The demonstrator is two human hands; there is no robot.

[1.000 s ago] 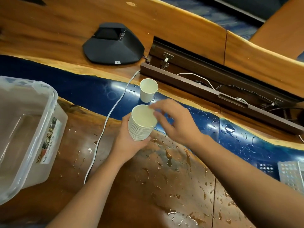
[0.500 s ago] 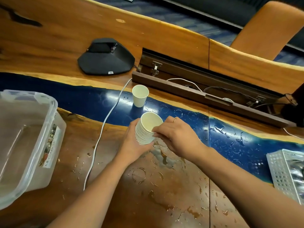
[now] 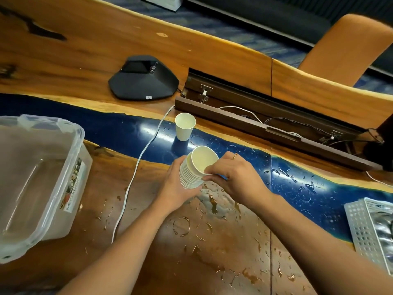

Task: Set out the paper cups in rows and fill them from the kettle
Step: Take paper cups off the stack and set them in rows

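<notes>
Fingers (image 3: 209,168) of the right hand (image 3: 234,177) are pinching the rim of the top cup, while the left hand (image 3: 176,188) is wrapped around the tilted stack of white paper cups (image 3: 191,173), held just over the wet wood-and-blue-resin tabletop (image 3: 212,241) near its middle. Big clear plastic storage box (image 3: 36,177) sits at the left edge, black angular desk device (image 3: 144,81) toward the far side. One lone white paper cup (image 3: 184,127) stands upright on the blue strip, just beyond the stack, beside a white cable (image 3: 138,162).

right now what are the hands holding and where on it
The left hand grips the stack of paper cups around its side; the right hand pinches the rim of the top cup with its fingers.
</notes>
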